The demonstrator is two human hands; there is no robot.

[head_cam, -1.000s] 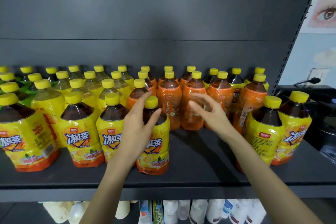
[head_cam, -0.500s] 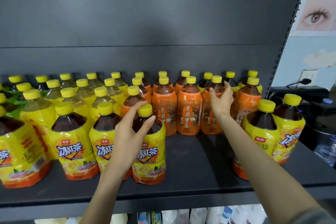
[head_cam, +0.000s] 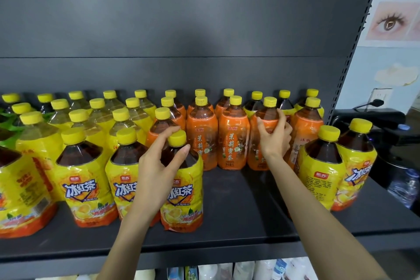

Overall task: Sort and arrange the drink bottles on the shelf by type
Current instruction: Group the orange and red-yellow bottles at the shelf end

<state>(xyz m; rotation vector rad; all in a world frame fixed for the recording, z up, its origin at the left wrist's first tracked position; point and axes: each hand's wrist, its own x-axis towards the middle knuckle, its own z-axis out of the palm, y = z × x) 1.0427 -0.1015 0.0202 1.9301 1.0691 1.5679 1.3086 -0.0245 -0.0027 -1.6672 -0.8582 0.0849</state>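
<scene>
Head view is showing the two bottles in hand. A yellow-label iced tea bottle point(head_cam: 184, 200) is standing on the dark shelf point(head_cam: 238, 209) near its front edge, at the right end of a front row of its own kind. The left hand point(head_cam: 154, 166) is curling its fingers and thumb round the shoulder of this bottle, just under the cap. Further back, an orange-label bottle point(head_cam: 264, 112) is standing in the front row of the orange group point(head_cam: 231, 143), and the right hand point(head_cam: 275, 141) is wrapping round its upper body, fingers bent over the far side.

A pair of yellow-label bottles point(head_cam: 322, 179) is sitting apart at the right end, so sorting looks unfinished.

Risks, as I judge them: the orange bottles are packed touching, so drawing one out at an angle could be dragging or toppling its neighbours. The yellow bottle, held high and close to the shelf lip, could be tipping forward off the edge if it is being pushed sideways rather than lifted. Working both hands at once is splitting attention.
</scene>
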